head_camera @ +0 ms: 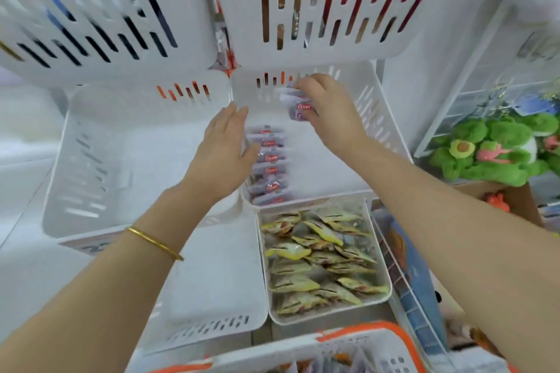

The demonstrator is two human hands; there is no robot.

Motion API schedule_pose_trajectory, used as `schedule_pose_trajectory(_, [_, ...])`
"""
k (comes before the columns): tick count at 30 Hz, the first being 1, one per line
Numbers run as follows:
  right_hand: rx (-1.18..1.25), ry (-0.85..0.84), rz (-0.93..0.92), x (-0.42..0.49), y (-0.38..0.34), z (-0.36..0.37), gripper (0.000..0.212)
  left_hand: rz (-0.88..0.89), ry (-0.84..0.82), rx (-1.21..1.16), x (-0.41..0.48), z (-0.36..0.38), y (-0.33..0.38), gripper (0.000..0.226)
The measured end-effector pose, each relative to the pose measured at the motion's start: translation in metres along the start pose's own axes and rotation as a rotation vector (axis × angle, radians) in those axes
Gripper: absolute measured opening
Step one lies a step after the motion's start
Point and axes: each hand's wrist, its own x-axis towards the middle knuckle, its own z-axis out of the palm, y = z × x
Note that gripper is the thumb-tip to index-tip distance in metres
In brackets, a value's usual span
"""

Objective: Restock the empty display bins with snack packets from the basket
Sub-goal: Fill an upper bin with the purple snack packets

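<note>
White bin [357, 118] mid-restock: inside it the right hand [330, 112] grips a packet [298, 107], the left hand [224, 145] flat-open beside the row [269, 166]; slotting in probably follows.

snack packets [268, 166] rowed inside middle bin [372, 118], along its left wall | left bin [121, 136] beside it | front bin [303, 318] below, holding packets | basket [303, 351] nearest | plush toys [485, 154] far right
</note>
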Motion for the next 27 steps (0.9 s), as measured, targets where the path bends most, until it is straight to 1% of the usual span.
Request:
schedule_pose_trajectory(3, [-0.065,-0.07,-0.045,0.024,0.005,0.027,0.047,-0.009,0.006,-0.039,0.003,0.012,-0.007,0.057])
schedule_pose_trajectory(6, [-0.098,-0.094,-0.042,0.041,-0.002,0.044,0.044,0.018,0.039,-0.056,0.002,0.02,-0.013,0.058])
schedule_pose_trajectory(7, [-0.071,-0.122,-0.035,0.044,-0.003,0.049,0.042,0.027,0.046,-0.061,0.001,0.021,-0.015,0.058])
schedule_pose_trajectory(11, [0.199,-0.33,0.067,0.044,-0.009,0.061,0.04,0.059,0.048,-0.054,-0.001,0.022,-0.018,0.058])
schedule_pose_trajectory(13, [0.255,-0.401,0.097,0.041,-0.009,0.066,0.041,0.064,0.048,-0.054,-0.001,0.024,-0.018,0.057])
schedule_pose_trajectory(14, [0.273,-0.41,0.119,0.04,-0.009,0.067,0.041,0.061,0.053,-0.059,-0.002,0.025,-0.018,0.057])
schedule_pose_trajectory(18, [0.338,-0.354,0.23,0.038,-0.013,0.066,0.047,0.053,0.083,-0.059,-0.002,0.028,-0.018,0.056])
schedule_pose_trajectory(21, [0.348,-0.352,0.209,0.034,-0.015,0.065,0.049,0.048,0.082,-0.06,-0.003,0.028,-0.018,0.055])
schedule_pose_trajectory(25, [0.271,-0.167,0.175,0.013,-0.016,0.044,0.044,0.063,0.112,-0.056,-0.013,0.024,-0.014,0.054])
schedule_pose_trajectory(27, [0.314,-0.084,0.128,-0.021,-0.027,0.02,0.039,0.124,0.178,-0.075,-0.033,0.022,-0.007,0.051])
